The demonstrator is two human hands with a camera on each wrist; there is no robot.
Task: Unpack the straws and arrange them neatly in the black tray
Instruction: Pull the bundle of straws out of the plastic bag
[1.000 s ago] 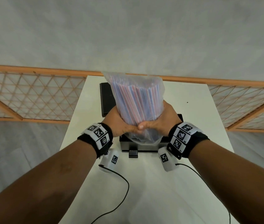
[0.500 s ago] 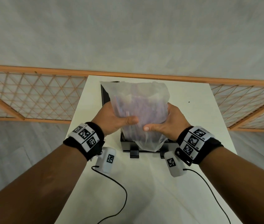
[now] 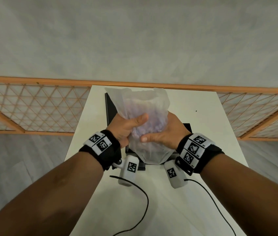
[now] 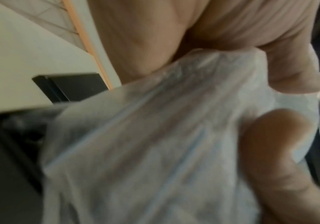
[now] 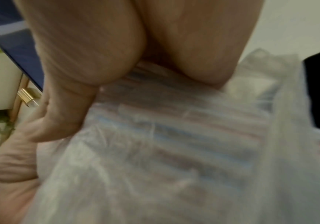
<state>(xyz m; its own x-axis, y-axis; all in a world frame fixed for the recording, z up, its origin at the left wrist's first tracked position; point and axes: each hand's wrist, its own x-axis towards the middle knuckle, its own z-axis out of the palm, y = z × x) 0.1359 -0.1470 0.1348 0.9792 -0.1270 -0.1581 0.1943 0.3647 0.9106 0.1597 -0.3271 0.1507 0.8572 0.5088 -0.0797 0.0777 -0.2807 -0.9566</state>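
Observation:
A clear plastic bag (image 3: 143, 106) of red, white and blue striped straws stands upright above the black tray (image 3: 109, 109), blurred by motion. My left hand (image 3: 126, 126) grips its left side, thumb across the front. My right hand (image 3: 162, 135) grips the right side, thumb pointing left over the plastic. In the left wrist view the bag (image 4: 155, 144) fills the frame between my fingers, with a corner of the tray (image 4: 69, 86) behind. The right wrist view shows striped straws (image 5: 193, 128) through the plastic under my palm. Most of the tray is hidden behind the bag and hands.
The white table (image 3: 194, 116) is narrow, with floor on both sides. An orange lattice fence (image 3: 32, 109) runs behind it. Two black cables (image 3: 145, 201) trail from the wrist cameras across the near tabletop.
The bag has dropped lower and its top has gone slack and cloudy. My left thumb has climbed higher on the front, and both hands have shifted their hold around the bag.

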